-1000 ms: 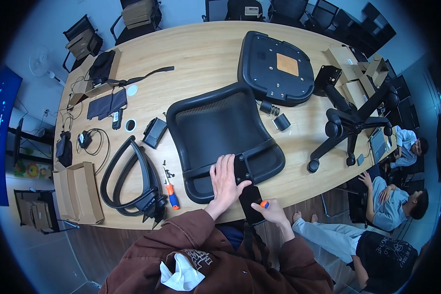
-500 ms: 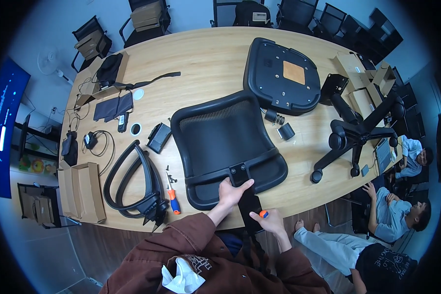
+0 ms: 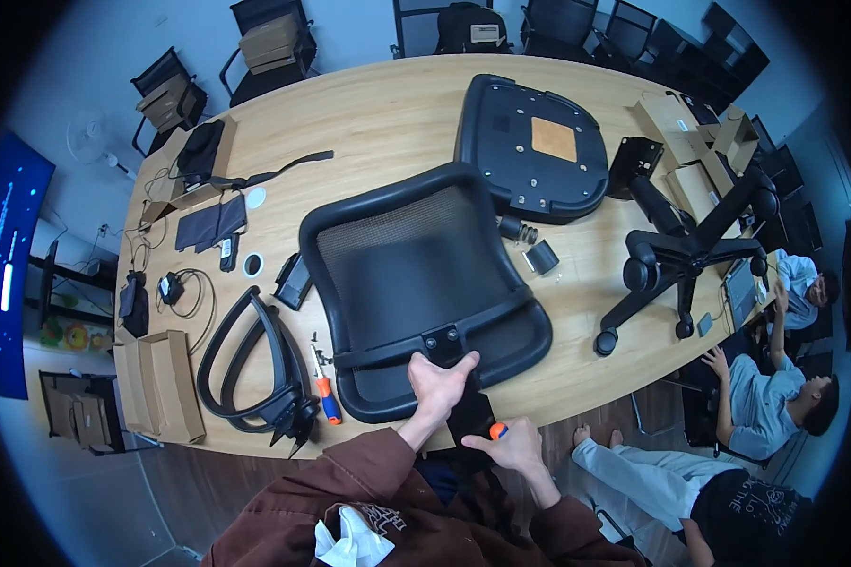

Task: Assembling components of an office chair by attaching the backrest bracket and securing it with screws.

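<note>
A black mesh chair backrest [image 3: 411, 274] lies at the table's near side, its lower end toward me. Two bolts fix a flat black bracket [image 3: 471, 412] to its lower crossbar, and the bracket reaches out past the table edge. My left hand [image 3: 437, 386] is closed around the bracket just below the bolts. Beside the bracket's outer end, my right hand [image 3: 515, 448] is closed on a screwdriver [image 3: 498, 430]; only its orange butt end shows, the rest hidden by the fingers. Another screwdriver [image 3: 327, 397], orange and blue, lies left of the backrest near several small bolts [image 3: 318, 352].
Black armrests [image 3: 255, 378] lie at left, by an open cardboard box [image 3: 161, 387]. Beyond the backrest rests an upturned chair seat [image 3: 534, 151]. A wheeled chair base [image 3: 681, 250] stands at right, and people [image 3: 775, 416] sit past the table's right edge.
The backrest has shifted and turned slightly leftward, covering more of the black part beside it. Both hands have moved with it, keeping their holds. The whole view has also shifted a little.
</note>
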